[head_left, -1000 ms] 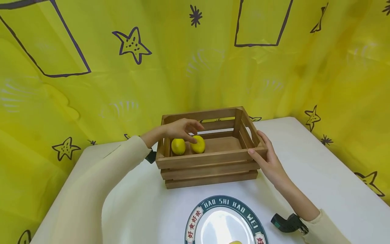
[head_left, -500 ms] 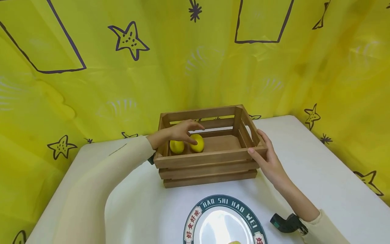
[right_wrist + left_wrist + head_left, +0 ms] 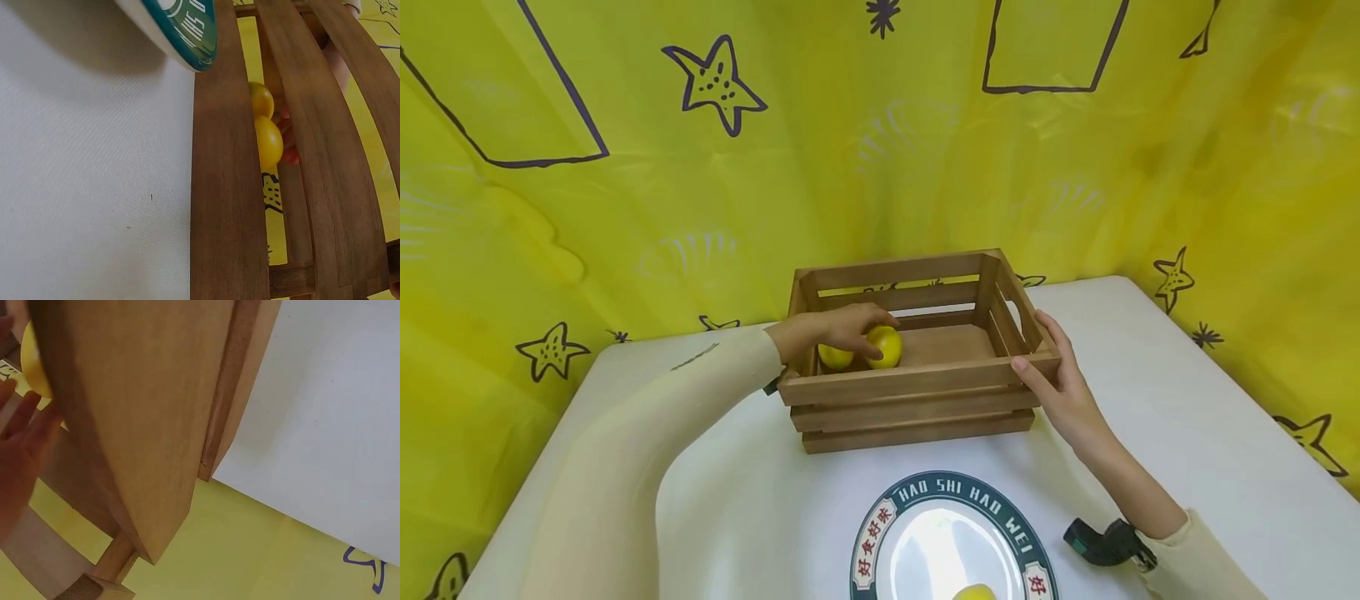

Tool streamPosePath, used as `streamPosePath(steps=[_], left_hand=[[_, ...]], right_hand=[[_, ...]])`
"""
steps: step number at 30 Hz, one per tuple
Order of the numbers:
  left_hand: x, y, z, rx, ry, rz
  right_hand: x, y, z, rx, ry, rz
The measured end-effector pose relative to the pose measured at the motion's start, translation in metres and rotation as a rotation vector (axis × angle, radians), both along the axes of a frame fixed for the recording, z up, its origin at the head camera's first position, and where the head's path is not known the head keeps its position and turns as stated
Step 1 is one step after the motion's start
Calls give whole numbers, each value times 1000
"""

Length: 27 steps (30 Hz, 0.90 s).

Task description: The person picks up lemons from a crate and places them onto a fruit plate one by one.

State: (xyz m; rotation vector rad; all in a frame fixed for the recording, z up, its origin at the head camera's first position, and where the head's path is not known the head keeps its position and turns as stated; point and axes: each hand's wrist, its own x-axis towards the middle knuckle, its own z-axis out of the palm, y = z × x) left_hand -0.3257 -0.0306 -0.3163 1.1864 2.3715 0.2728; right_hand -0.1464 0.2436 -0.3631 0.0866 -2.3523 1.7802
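A slatted wooden crate (image 3: 917,382) stands on the table with two lemons in its left part. My left hand (image 3: 848,327) reaches in over the left end, thumb and fingers curved about the right-hand lemon (image 3: 887,345). The other lemon (image 3: 833,358) lies beside it, partly covered by this hand. Through the slats in the right wrist view, fingertips (image 3: 290,145) show right against the nearer lemon (image 3: 269,142). My right hand (image 3: 1067,396) grips the crate's front right corner, its thumb on the front rim and its fingers along the right end.
A round plate (image 3: 867,533) with a dark green lettered rim lies in front of the crate, cut off by the view's lower edge. Something yellow (image 3: 975,592) sits on it. A yellow patterned curtain (image 3: 850,167) hangs behind the white table (image 3: 737,492).
My left hand has lowered and closed in around the right-hand lemon. My right hand stays at the crate's corner. The head view has shifted slightly.
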Motion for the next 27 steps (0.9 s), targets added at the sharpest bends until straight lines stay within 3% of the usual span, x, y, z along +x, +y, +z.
streamPosePath(steps=[6,11,21,27], left_hand=[[-1,2,1,-81,21,-4],[0,-1,1,-113,-18,13],[-5,0,2,-104,-67,-14],[1,-3,-1,-160,23,-87]], right_hand=[[-1,3,3,4,6,-6],[-2,1,3,7,-9,1],[-3,1,5,-17,25,2],[-3,-2,3,-4,14,7]])
